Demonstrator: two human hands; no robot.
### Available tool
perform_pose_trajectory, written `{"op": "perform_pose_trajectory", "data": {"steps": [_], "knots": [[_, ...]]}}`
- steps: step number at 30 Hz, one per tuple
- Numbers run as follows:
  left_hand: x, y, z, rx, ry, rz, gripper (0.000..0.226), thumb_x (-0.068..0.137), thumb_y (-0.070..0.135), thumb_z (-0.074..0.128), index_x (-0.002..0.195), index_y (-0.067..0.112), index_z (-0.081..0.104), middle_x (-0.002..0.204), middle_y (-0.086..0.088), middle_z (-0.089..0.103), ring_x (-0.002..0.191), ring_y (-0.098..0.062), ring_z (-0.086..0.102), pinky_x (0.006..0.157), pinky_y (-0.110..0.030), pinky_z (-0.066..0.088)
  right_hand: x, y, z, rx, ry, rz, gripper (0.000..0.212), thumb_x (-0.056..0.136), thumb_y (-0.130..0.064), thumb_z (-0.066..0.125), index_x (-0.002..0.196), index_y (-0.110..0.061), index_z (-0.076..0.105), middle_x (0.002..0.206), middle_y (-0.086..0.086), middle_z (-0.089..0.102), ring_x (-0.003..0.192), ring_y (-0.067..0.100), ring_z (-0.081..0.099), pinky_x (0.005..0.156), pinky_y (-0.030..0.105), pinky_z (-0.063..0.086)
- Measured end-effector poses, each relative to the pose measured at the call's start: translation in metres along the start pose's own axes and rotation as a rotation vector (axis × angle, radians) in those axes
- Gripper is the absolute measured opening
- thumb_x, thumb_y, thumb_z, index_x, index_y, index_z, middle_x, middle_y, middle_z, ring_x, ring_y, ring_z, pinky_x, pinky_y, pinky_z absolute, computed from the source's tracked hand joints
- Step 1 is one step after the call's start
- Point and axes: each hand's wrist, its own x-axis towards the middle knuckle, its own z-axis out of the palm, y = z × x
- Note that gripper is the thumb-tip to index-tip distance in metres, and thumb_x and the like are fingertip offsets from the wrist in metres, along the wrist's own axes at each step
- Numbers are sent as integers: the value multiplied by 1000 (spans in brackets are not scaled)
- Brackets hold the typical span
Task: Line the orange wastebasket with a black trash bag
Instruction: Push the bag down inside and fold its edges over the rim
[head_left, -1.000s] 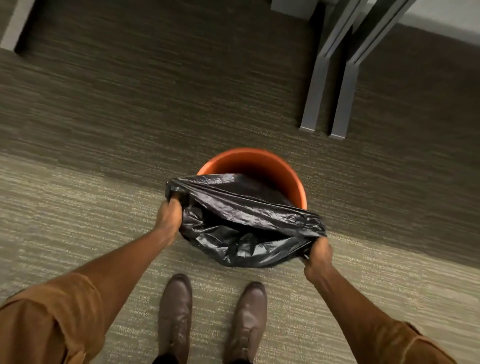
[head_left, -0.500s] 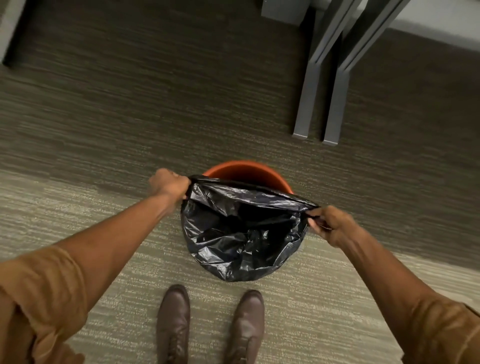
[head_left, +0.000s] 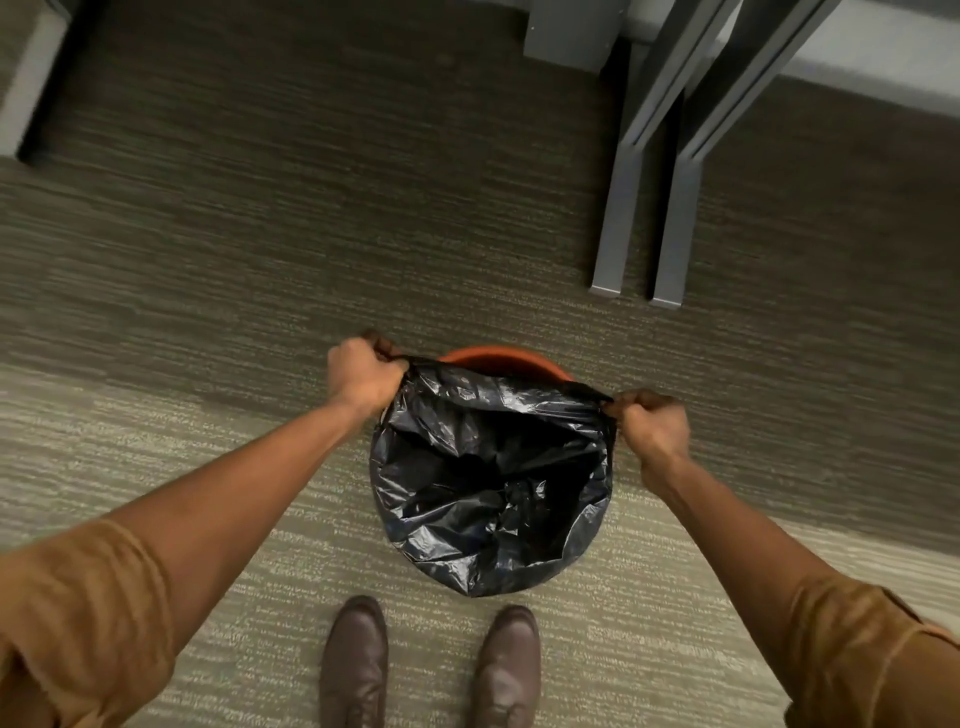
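The orange wastebasket (head_left: 501, 358) stands on the carpet in front of my feet; only its far rim shows. A crinkled black trash bag (head_left: 488, 483) hangs open over it and hides the rest of the basket. My left hand (head_left: 363, 376) is closed on the bag's top edge at the left. At the right, my right hand (head_left: 652, 428) is closed on the same edge. Between both fists the bag's mouth is stretched wide, and its near side drapes down over the basket's front.
Two grey metal table legs (head_left: 623, 208) stand on the carpet beyond the basket to the right. A grey base (head_left: 31, 83) sits at the far left. My brown shoes (head_left: 431, 670) are just short of the basket. Striped carpet lies all around.
Both hands have lifted and carried the bag's edge away from me, over the basket. The mouth has opened wider and now covers nearly all of the orange rim.
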Motion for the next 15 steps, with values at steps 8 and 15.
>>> {"op": "perform_pose_trajectory", "data": {"steps": [8, 15], "knots": [[20, -8, 5, -13, -91, 27, 9, 93, 12, 83, 101, 14, 81, 101, 0, 81, 93, -15, 75, 82, -21, 59, 17, 1, 14, 123, -7, 47, 15, 87, -24, 90, 79, -18, 78, 61, -13, 76, 47, -5, 64, 47, 13, 50], [30, -5, 19, -13, -226, 135, 19, 100, 24, 77, 81, 27, 73, 82, 10, 76, 78, -14, 71, 54, -4, 47, 29, -3, 28, 125, -137, 62, 17, 94, -18, 79, 98, -1, 81, 98, 17, 84, 85, 26, 77, 81, 45, 65]]}}
